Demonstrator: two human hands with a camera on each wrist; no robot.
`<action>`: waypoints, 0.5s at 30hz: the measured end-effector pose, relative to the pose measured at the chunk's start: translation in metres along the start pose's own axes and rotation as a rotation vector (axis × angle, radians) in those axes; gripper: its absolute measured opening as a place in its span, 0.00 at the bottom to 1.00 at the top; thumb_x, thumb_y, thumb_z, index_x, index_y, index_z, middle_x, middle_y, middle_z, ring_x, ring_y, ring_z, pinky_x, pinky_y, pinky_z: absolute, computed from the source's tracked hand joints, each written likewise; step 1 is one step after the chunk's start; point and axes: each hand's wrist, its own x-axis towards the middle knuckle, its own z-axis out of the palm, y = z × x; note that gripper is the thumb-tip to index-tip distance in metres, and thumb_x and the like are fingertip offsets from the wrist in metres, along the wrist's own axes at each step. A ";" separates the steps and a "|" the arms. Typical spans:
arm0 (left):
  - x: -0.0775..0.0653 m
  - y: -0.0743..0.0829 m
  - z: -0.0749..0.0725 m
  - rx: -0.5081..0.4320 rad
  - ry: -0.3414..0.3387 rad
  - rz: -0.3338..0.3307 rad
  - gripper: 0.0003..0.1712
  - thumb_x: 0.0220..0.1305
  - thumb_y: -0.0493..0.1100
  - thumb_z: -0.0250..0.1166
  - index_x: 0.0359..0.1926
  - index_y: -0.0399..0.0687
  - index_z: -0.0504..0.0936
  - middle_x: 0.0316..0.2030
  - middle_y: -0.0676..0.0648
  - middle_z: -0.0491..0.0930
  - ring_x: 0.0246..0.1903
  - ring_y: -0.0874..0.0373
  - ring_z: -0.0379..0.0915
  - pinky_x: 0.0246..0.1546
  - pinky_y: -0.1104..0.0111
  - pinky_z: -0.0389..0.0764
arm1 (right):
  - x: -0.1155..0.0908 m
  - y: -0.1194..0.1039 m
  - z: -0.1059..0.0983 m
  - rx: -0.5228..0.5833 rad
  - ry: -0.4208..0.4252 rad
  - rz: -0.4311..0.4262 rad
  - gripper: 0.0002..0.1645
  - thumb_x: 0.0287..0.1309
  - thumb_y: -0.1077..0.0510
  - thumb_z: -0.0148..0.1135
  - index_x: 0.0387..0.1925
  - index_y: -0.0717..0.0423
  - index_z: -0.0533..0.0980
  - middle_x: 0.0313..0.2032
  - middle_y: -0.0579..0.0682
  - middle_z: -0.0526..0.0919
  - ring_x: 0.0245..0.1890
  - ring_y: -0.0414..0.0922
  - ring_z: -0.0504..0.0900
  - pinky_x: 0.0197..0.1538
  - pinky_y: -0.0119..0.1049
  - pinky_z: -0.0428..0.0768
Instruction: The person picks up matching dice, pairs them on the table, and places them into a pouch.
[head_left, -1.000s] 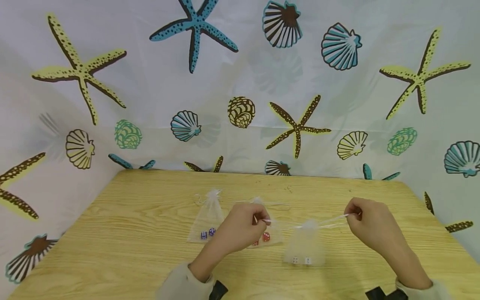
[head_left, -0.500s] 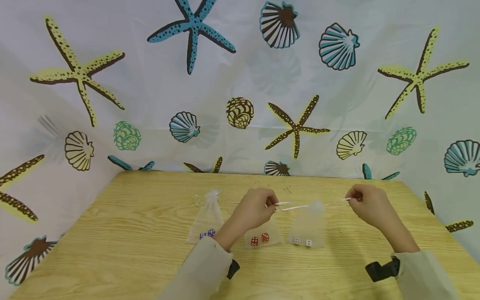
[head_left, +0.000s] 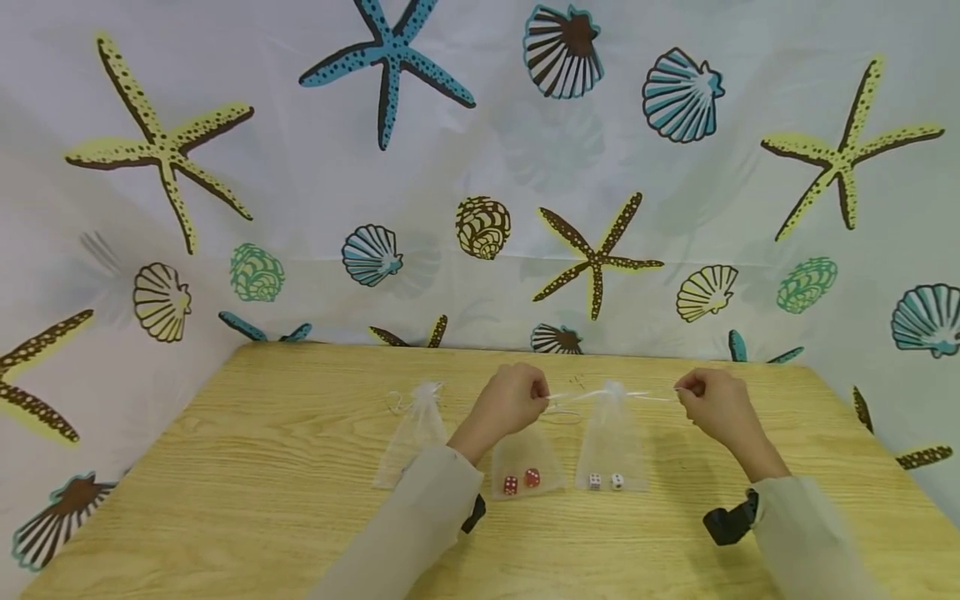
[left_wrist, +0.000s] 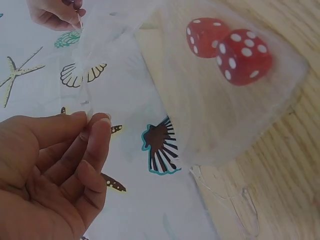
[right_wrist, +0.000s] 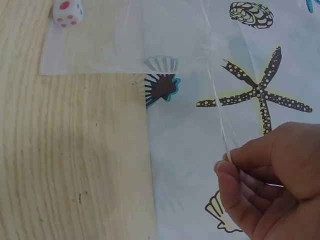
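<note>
A sheer white drawstring bag (head_left: 611, 442) with two white dice (head_left: 595, 481) at its bottom lies on the right of the row, its neck gathered. My left hand (head_left: 513, 398) pinches the drawstring's left end between thumb and forefinger. On the other side my right hand (head_left: 714, 402) pinches the right end, so the cord (right_wrist: 220, 110) runs nearly straight between both hands. Beneath my left hand lies a second sheer bag (left_wrist: 210, 120) holding two red dice (left_wrist: 245, 57); my hand covers its top in the head view.
A third sheer bag (head_left: 420, 425) sits at the left of the row, its lower part partly behind my left sleeve (head_left: 420, 517). The wooden table (head_left: 225, 467) ends at the back against a white cloth (head_left: 450, 317) printed with shells and starfish.
Both hands have moved away from me toward the back, carrying the cord. The bag with the white dice has shifted back, level with the other bags.
</note>
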 end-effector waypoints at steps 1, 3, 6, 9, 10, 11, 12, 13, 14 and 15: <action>0.002 -0.001 0.002 0.005 -0.005 -0.006 0.05 0.62 0.37 0.64 0.29 0.44 0.83 0.26 0.49 0.80 0.21 0.61 0.71 0.21 0.71 0.72 | 0.000 0.001 0.002 0.005 0.001 0.005 0.12 0.63 0.63 0.53 0.39 0.70 0.78 0.28 0.61 0.82 0.19 0.43 0.79 0.24 0.35 0.78; 0.006 -0.001 0.004 0.016 -0.012 -0.018 0.06 0.62 0.38 0.64 0.28 0.44 0.83 0.26 0.49 0.81 0.21 0.61 0.72 0.21 0.71 0.72 | 0.001 0.004 0.007 0.015 -0.003 0.015 0.13 0.63 0.62 0.53 0.39 0.70 0.78 0.29 0.62 0.82 0.20 0.45 0.80 0.24 0.36 0.79; 0.009 -0.001 0.007 0.028 -0.030 -0.050 0.07 0.62 0.38 0.64 0.27 0.44 0.83 0.26 0.48 0.81 0.21 0.60 0.72 0.20 0.70 0.72 | 0.001 0.007 0.016 0.034 -0.015 0.031 0.12 0.63 0.62 0.54 0.37 0.69 0.78 0.30 0.62 0.82 0.22 0.47 0.81 0.25 0.37 0.79; 0.010 -0.001 0.010 0.048 -0.066 -0.088 0.09 0.62 0.37 0.63 0.24 0.44 0.81 0.22 0.50 0.79 0.19 0.61 0.68 0.18 0.71 0.69 | 0.000 0.011 0.025 0.024 -0.029 0.048 0.11 0.62 0.62 0.55 0.36 0.67 0.79 0.29 0.60 0.82 0.23 0.47 0.79 0.27 0.39 0.78; 0.010 -0.002 0.012 0.053 -0.080 -0.099 0.11 0.62 0.36 0.62 0.22 0.45 0.80 0.20 0.51 0.76 0.17 0.62 0.65 0.17 0.72 0.66 | 0.000 0.012 0.027 0.015 -0.034 0.053 0.10 0.61 0.62 0.56 0.35 0.67 0.79 0.29 0.59 0.82 0.24 0.46 0.79 0.28 0.40 0.78; 0.010 -0.003 0.013 0.058 -0.090 -0.108 0.14 0.62 0.34 0.61 0.19 0.46 0.78 0.17 0.52 0.73 0.15 0.63 0.62 0.15 0.72 0.63 | 0.000 0.012 0.029 0.006 -0.040 0.056 0.10 0.61 0.62 0.56 0.35 0.66 0.79 0.29 0.58 0.82 0.24 0.46 0.78 0.28 0.40 0.77; 0.010 -0.004 0.015 0.062 -0.099 -0.113 0.17 0.62 0.33 0.60 0.16 0.47 0.75 0.14 0.53 0.69 0.14 0.63 0.58 0.14 0.73 0.60 | 0.000 0.013 0.031 -0.004 -0.050 0.061 0.10 0.61 0.61 0.57 0.34 0.66 0.80 0.29 0.57 0.82 0.25 0.46 0.78 0.29 0.41 0.77; 0.010 -0.004 0.017 0.060 -0.109 -0.115 0.20 0.61 0.31 0.58 0.13 0.48 0.72 0.11 0.54 0.64 0.12 0.63 0.53 0.13 0.73 0.56 | -0.001 0.013 0.033 -0.012 -0.063 0.067 0.10 0.61 0.61 0.57 0.34 0.66 0.80 0.30 0.57 0.82 0.25 0.46 0.78 0.30 0.42 0.77; 0.010 -0.005 0.018 0.059 -0.116 -0.115 0.22 0.60 0.30 0.57 0.11 0.49 0.68 0.09 0.54 0.59 0.12 0.63 0.49 0.13 0.73 0.53 | -0.001 0.014 0.034 -0.020 -0.077 0.076 0.10 0.60 0.61 0.57 0.34 0.65 0.80 0.30 0.57 0.82 0.25 0.46 0.78 0.30 0.42 0.77; 0.011 -0.006 0.020 0.052 -0.123 -0.113 0.24 0.59 0.28 0.55 0.09 0.49 0.65 0.08 0.54 0.55 0.12 0.63 0.45 0.13 0.73 0.50 | -0.001 0.014 0.035 -0.028 -0.092 0.084 0.10 0.60 0.61 0.57 0.34 0.65 0.80 0.30 0.57 0.82 0.25 0.46 0.77 0.30 0.43 0.77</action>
